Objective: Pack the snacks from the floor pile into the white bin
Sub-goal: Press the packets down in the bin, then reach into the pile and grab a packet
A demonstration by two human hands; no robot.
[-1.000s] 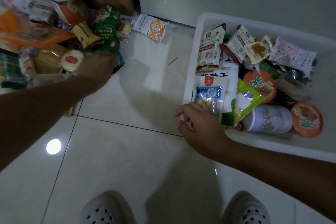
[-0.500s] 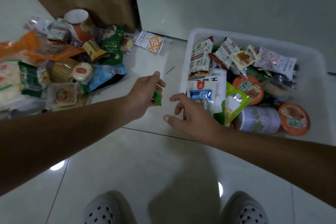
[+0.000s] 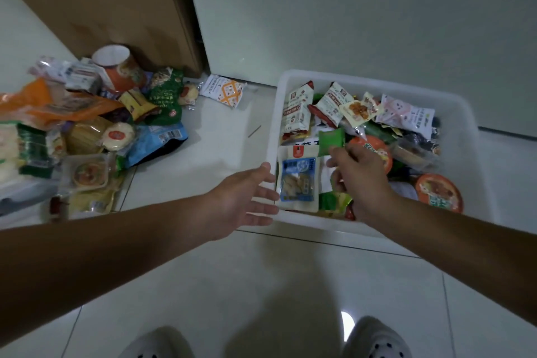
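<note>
White bin (image 3: 467, 166): rigid plastic, rect.; right hand (image 3: 359, 174) pinches flat green sachet (image 3: 330, 138).

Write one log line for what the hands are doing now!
left hand: open, beside white bin | right hand: pinches green packet over bin | floor pile: not yet packed

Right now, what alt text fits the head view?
A person's right-hand grip pinches a green packet over a white bin full of snacks; the left-hand grip, open and empty, is at the bin's near corner. A snack pile lies on the floor at left.
</note>
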